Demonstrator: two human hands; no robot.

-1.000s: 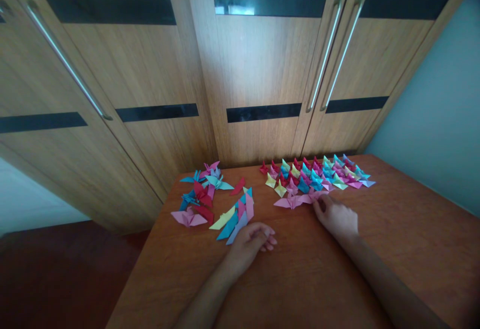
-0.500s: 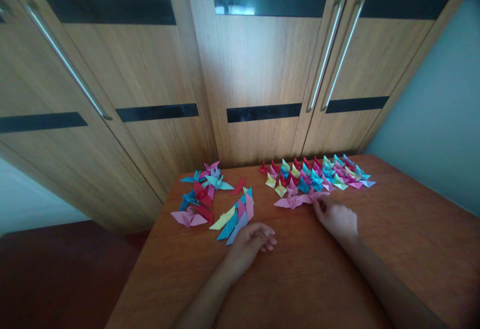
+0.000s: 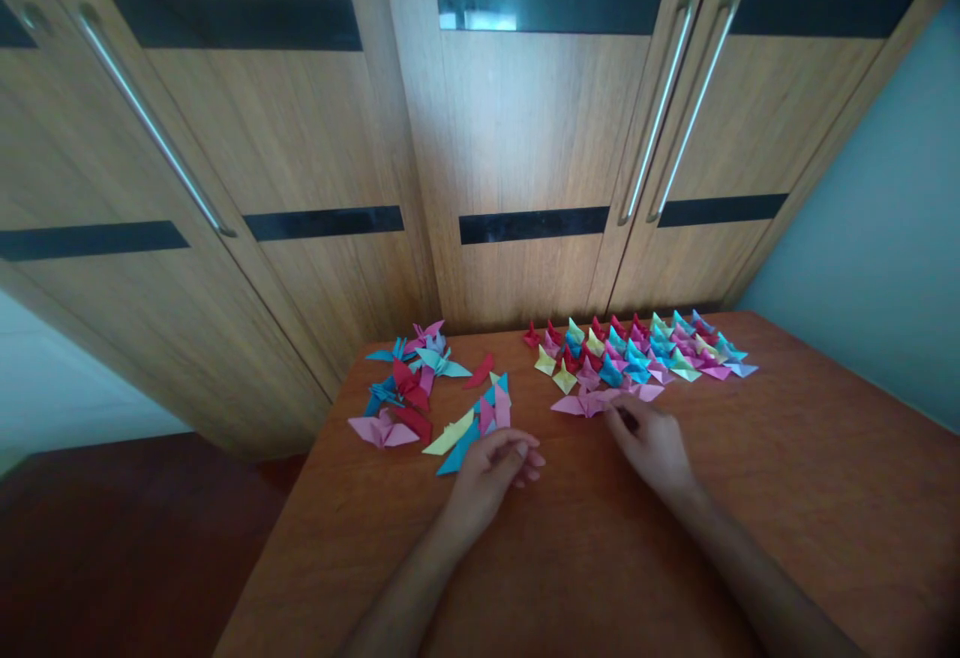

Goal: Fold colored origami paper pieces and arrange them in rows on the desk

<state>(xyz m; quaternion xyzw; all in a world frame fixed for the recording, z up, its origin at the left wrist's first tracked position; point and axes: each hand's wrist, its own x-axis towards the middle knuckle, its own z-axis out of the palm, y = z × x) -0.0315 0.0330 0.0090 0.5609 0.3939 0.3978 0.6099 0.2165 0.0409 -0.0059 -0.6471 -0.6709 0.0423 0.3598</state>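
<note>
My right hand (image 3: 651,446) has its fingertips pinched at the pink paper cranes (image 3: 583,403) in front of the rows; what lies between them is too small to tell. Behind it, many small folded cranes (image 3: 637,363) in red, yellow, blue and pink stand in close rows. My left hand (image 3: 491,478) hovers over the table with curled fingers, the thumb near the index finger; nothing clear shows in it. Beside it lie flat folded pieces in blue (image 3: 457,450), yellow (image 3: 450,432) and pink (image 3: 502,404), partly covered by the hand.
At the table's left back lies a loose group of cranes, with a pink one (image 3: 384,430) at its front and a red piece (image 3: 480,371) to its right. The wooden table (image 3: 570,558) meets a wardrobe (image 3: 510,128) with long metal handles. A blue wall rises at the right.
My right hand has moved left along the pink cranes. My left hand has shifted slightly up and left, and now covers the lilac piece. The view has turned a little.
</note>
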